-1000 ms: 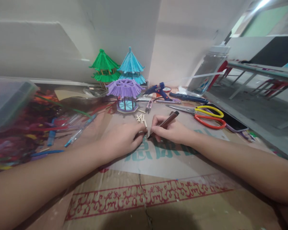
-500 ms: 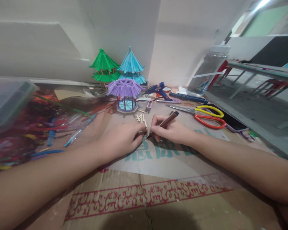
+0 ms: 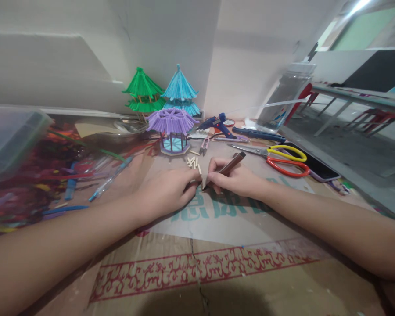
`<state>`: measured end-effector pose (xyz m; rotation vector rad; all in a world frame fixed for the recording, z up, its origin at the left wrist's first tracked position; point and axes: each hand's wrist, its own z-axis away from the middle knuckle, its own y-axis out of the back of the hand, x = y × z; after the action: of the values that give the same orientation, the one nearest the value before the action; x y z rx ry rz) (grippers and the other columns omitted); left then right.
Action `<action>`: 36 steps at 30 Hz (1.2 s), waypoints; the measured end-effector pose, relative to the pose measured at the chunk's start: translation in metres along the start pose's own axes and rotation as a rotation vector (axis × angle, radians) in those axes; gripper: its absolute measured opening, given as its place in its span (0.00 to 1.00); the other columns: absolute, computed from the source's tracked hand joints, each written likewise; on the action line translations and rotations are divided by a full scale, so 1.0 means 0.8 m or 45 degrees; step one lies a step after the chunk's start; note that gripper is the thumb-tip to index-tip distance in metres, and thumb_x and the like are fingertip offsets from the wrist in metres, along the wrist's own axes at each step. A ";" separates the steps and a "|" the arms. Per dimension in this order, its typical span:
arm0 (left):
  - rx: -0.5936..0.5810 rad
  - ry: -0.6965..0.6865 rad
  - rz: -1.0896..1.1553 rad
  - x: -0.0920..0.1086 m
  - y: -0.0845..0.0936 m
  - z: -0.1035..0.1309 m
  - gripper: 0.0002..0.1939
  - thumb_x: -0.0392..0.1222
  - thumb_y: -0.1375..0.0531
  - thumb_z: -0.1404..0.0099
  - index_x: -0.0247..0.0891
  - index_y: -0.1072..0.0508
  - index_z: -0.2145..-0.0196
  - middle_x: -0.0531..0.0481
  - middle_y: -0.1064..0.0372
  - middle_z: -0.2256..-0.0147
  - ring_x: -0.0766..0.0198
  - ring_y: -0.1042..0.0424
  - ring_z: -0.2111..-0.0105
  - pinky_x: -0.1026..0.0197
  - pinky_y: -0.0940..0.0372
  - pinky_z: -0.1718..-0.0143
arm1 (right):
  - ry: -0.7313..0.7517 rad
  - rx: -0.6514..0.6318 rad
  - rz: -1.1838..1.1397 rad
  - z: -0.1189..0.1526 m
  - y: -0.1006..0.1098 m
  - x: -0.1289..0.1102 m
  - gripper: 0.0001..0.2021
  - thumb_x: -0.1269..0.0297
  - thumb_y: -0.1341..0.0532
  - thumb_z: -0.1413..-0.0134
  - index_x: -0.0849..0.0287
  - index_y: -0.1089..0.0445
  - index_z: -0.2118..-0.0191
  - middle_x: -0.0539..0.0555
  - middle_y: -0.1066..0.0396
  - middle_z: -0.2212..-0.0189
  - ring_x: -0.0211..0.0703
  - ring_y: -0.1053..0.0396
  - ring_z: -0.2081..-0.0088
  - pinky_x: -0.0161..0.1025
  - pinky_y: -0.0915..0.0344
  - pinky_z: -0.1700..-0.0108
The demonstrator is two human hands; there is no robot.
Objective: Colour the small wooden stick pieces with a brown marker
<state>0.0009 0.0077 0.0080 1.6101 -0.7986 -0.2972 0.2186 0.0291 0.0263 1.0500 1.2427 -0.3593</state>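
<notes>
My right hand (image 3: 232,177) is closed around a brown marker pen (image 3: 229,166), its tip pointing down and left, close to my left fingertips. My left hand (image 3: 171,189) rests on the sheet with thumb and fingers pinched together; what they hold, if anything, is too small and hidden to make out. Just beyond the fingers lies a small heap of short pale wooden sticks (image 3: 193,163). Behind it stands a small purple pavilion (image 3: 171,127) with an open-topped roof and a light-blue floor. A green pavilion (image 3: 144,90) and a blue pavilion (image 3: 179,87) stand farther back.
Scissors (image 3: 276,158) with yellow and red handles lie to the right, by a phone (image 3: 316,164). A blue glue gun (image 3: 219,125), small snips (image 3: 204,145) and a clear jar (image 3: 288,98) are at the back. A pen (image 3: 110,180) and colourful scraps spread left.
The marker's tip has shifted very slightly to the right. Otherwise both hands and the objects stay where they were.
</notes>
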 end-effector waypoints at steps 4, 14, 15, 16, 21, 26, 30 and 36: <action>0.013 0.030 -0.006 0.000 -0.002 0.001 0.10 0.40 0.47 0.30 0.41 0.27 0.57 0.46 0.22 0.61 0.54 0.25 0.63 0.56 0.37 0.66 | 0.004 0.004 0.019 0.000 0.000 -0.001 0.07 0.66 0.38 0.44 0.55 0.37 0.71 0.45 0.33 0.83 0.35 0.36 0.78 0.33 0.41 0.75; -0.022 0.011 0.004 -0.001 -0.003 0.000 0.11 0.38 0.46 0.30 0.40 0.24 0.57 0.45 0.22 0.60 0.53 0.24 0.61 0.55 0.34 0.63 | 0.014 0.015 0.030 -0.001 0.001 0.004 0.07 0.64 0.39 0.43 0.55 0.37 0.70 0.45 0.33 0.83 0.35 0.37 0.79 0.33 0.42 0.76; -0.022 0.012 0.011 -0.001 -0.003 0.000 0.11 0.38 0.46 0.31 0.40 0.24 0.58 0.46 0.22 0.60 0.53 0.24 0.61 0.55 0.35 0.63 | 0.011 0.032 0.039 -0.001 0.001 0.005 0.07 0.64 0.40 0.43 0.55 0.38 0.69 0.45 0.33 0.83 0.35 0.37 0.79 0.33 0.42 0.76; -0.018 0.013 0.015 -0.001 -0.003 0.000 0.11 0.37 0.46 0.31 0.40 0.24 0.58 0.46 0.22 0.61 0.53 0.24 0.62 0.56 0.35 0.63 | 0.009 0.045 0.048 -0.001 0.000 0.005 0.07 0.63 0.40 0.42 0.55 0.38 0.69 0.45 0.33 0.83 0.35 0.37 0.79 0.33 0.42 0.76; 0.006 0.003 -0.004 -0.002 -0.004 -0.001 0.10 0.37 0.46 0.31 0.39 0.24 0.60 0.46 0.22 0.62 0.53 0.24 0.63 0.56 0.36 0.65 | 0.000 0.049 0.064 -0.002 -0.001 0.004 0.07 0.62 0.39 0.42 0.55 0.38 0.69 0.45 0.33 0.82 0.35 0.37 0.79 0.34 0.41 0.76; 0.016 -0.007 0.005 -0.003 -0.006 -0.001 0.10 0.37 0.45 0.31 0.40 0.25 0.59 0.46 0.21 0.61 0.53 0.23 0.62 0.56 0.36 0.64 | -0.009 0.054 0.056 -0.003 -0.002 0.003 0.07 0.62 0.39 0.42 0.55 0.38 0.68 0.45 0.33 0.82 0.35 0.37 0.79 0.34 0.42 0.76; 0.009 -0.010 0.007 -0.003 -0.005 0.000 0.09 0.37 0.46 0.31 0.40 0.25 0.59 0.47 0.22 0.62 0.54 0.23 0.63 0.56 0.36 0.65 | 0.011 0.058 0.062 -0.003 -0.002 0.004 0.07 0.62 0.39 0.42 0.56 0.38 0.68 0.45 0.33 0.82 0.35 0.36 0.79 0.33 0.42 0.76; -0.011 -0.023 -0.054 -0.002 -0.002 0.001 0.08 0.37 0.46 0.31 0.40 0.26 0.60 0.47 0.22 0.63 0.54 0.24 0.64 0.57 0.38 0.67 | 0.008 0.041 0.055 -0.002 -0.001 0.002 0.07 0.63 0.39 0.43 0.55 0.38 0.69 0.45 0.33 0.83 0.35 0.36 0.79 0.33 0.42 0.75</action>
<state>-0.0002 0.0076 0.0061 1.6198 -0.7766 -0.3455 0.2175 0.0302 0.0243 1.1043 1.2215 -0.3443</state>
